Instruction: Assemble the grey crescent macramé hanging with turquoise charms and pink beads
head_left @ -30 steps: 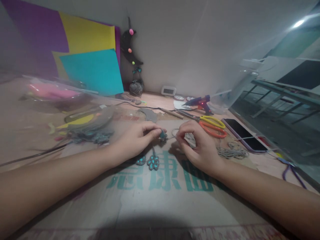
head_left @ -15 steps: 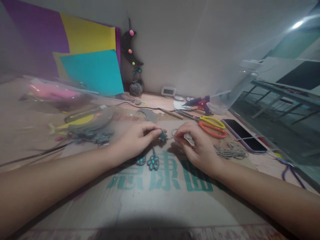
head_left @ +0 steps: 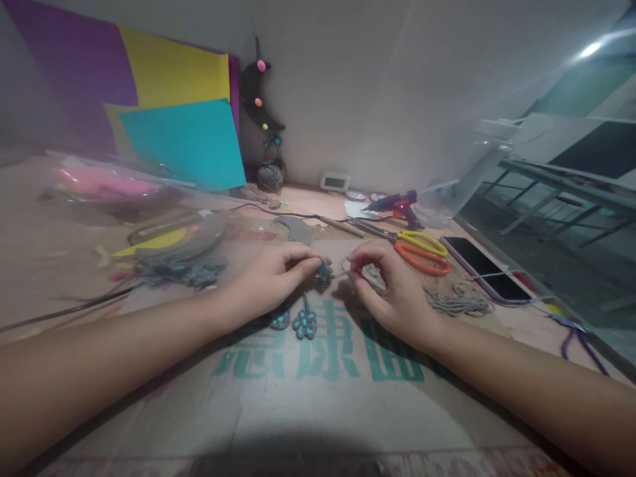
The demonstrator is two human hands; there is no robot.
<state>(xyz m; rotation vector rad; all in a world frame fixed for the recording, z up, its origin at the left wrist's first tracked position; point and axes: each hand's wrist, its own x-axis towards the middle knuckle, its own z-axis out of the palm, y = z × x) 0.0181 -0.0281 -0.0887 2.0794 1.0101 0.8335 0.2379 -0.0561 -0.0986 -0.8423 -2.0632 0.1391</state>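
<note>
My left hand (head_left: 285,271) pinches a small grey-and-turquoise flower ornament (head_left: 324,270) between thumb and fingers, just above the board. A thin grey cord (head_left: 342,273) runs from the ornament toward my right hand (head_left: 390,285), whose thumb and forefinger close around its end; the contact itself is small and hard to see. Under my left hand lies a finished-looking grey flower with turquoise petals (head_left: 305,324). Beside it, a second similar flower (head_left: 280,320) is partly covered by the hand. Behind my right fingers sits loose grey cord (head_left: 372,275).
Scissors with yellow and orange handles (head_left: 422,252), a glue gun (head_left: 397,207) and a phone (head_left: 484,268) lie right. A grey cord bundle (head_left: 460,301) is near the right wrist. A grey crescent (head_left: 295,229) lies behind my hands; dark cords (head_left: 181,270) heap left.
My right hand has shifted slightly to the right, its thumb and forefinger a little less tightly bunched. My left hand and the ornament have hardly moved.
</note>
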